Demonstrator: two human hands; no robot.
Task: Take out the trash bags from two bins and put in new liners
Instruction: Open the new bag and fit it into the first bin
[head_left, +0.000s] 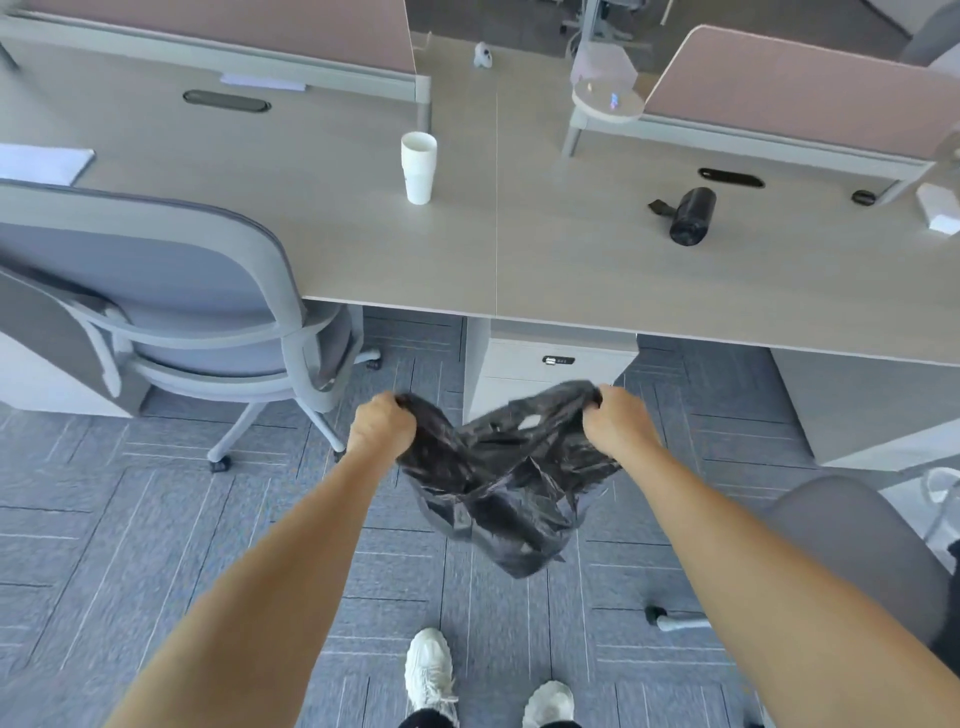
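The left hand (382, 423) is gripping 1 edge of a black trash bag (498, 483), its fingers curled tight into the plastic. The right hand (618, 421) is gripping the opposite edge the same way. The 2 hands are holding apart, stretching the bag's top between them. The rest of the bag is hanging crumpled below them, clear of the carpet (156, 545). It is hanging at 6 o'clock from the drawer cabinet (545, 364) under the desk (311, 234). Whether the bag is carrying anything cannot be told.

Count:
- **Bags:** 1 trash bag in hand, and 1 roll of bags (691, 215) lying on the desk at 1 o'clock from the hands, well apart.
- **Cups:** 1 stack of white cups (418, 166) standing upright on the desk at 12 o'clock. The number in the stack cannot be told.
- **Chairs:** 2, with the grey chair (156, 291) sitting at 10 o'clock and the second chair (857, 540) at 4 o'clock.
- **Shoes:** 2, a left shoe (428, 670) and a right shoe (548, 701), at 6 o'clock.
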